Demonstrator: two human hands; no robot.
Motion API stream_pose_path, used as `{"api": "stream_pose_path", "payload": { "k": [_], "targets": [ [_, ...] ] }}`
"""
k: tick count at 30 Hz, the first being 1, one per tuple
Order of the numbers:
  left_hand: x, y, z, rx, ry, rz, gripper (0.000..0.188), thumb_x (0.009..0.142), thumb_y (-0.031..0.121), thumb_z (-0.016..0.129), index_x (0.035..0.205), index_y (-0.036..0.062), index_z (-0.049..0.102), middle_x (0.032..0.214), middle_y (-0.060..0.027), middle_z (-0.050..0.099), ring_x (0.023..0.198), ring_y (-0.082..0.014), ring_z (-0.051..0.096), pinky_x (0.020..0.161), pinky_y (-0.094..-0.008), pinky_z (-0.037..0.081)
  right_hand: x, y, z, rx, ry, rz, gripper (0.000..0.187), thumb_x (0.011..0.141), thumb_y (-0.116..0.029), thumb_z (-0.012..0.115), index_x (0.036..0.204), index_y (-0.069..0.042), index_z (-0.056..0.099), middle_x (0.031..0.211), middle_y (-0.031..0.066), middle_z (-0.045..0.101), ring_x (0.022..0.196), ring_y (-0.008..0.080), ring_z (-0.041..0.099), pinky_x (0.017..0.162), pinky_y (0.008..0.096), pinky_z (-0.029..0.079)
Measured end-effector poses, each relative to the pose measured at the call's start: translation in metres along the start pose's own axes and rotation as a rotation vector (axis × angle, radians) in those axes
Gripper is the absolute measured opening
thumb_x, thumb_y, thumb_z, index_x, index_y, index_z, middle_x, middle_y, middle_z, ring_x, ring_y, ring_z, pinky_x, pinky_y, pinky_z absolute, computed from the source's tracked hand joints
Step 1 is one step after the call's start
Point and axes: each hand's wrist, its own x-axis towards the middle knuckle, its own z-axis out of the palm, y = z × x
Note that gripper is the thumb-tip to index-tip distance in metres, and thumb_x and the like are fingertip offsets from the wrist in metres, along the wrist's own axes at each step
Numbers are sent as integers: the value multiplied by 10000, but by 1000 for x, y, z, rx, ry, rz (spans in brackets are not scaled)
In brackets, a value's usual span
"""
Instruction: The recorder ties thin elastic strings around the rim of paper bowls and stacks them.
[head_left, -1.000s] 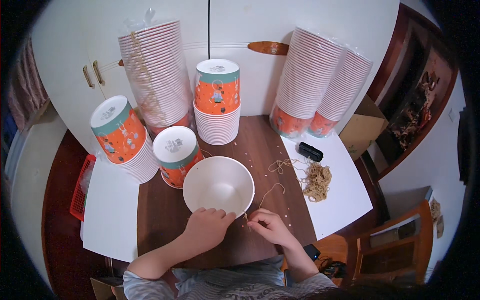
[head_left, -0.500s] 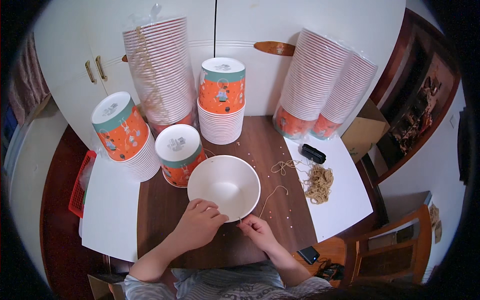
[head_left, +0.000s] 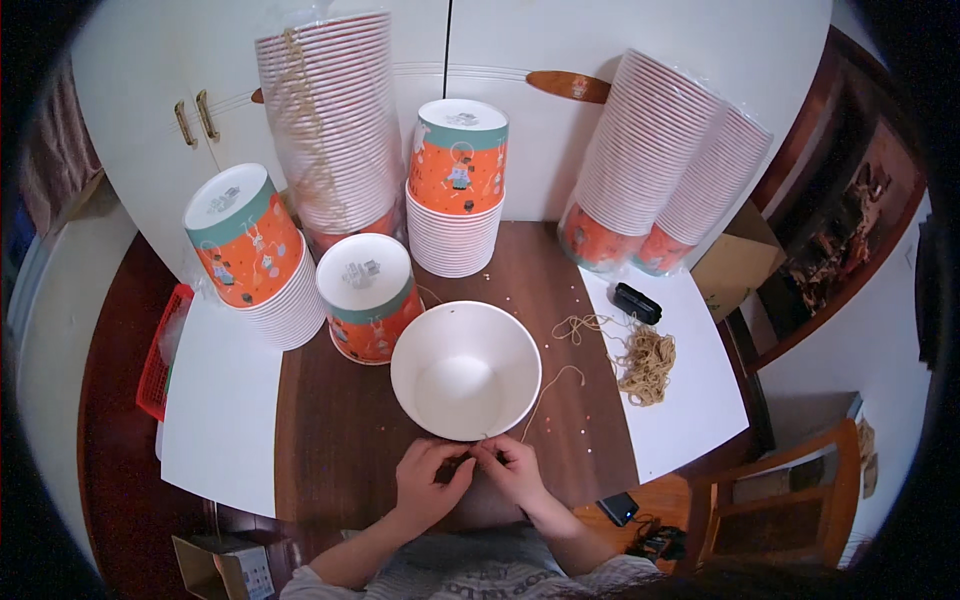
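The white tub sits near the middle of the tabletop, mouth facing up, its long axis roughly vertical. At its near rim, the left hand and right hand meet, fingers bunched; I cannot tell what they pinch. A thin string runs from beside the right hand toward the far right, its end curling over.

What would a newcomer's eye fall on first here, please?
Probably the tall, plastic-wrapped stack of paper buckets at the back left of the table, with two more stacks at the back right. Next comes the open bucket, white inside, in the middle, with the left hand and right hand close together at its near rim. The tangled tan string lies farther right.
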Motion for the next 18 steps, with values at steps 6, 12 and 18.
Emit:
{"api": "stream_pose_path", "payload": {
  "k": [6, 12, 18],
  "targets": [
    [1, 5, 19, -68, 93, -67, 198, 649, 53, 679, 839, 33, 628, 750, -70, 565, 626, -156, 542, 501, -225, 435, -8, -12, -3, -312, 99, -264, 106, 711, -35, 576, 814, -10, 567, 737, 141, 571, 672, 288, 583, 578, 329, 468],
    [-1, 7, 24, -65, 143, -187, 127, 640, 42, 677, 755, 30, 623, 700, -55, 551, 551, -154, 490, 455, -249, 384, -12, -10, 0, -461, 76, -348, 93, 650, -34, 579, 728, -24, 530, 640, 126, 521, 595, 306, 545, 513, 380, 445],
    [2, 10, 27, -4, 205, -162, 79, 617, 11, 659, 654, 42, 595, 531, -28, 469, 490, -158, 437, 441, -283, 345, -14, -16, -2, -695, 52, -448, 146, 548, -65, 574, 678, -47, 509, 571, 104, 488, 537, 279, 525, 469, 375, 424]
  ]
}}
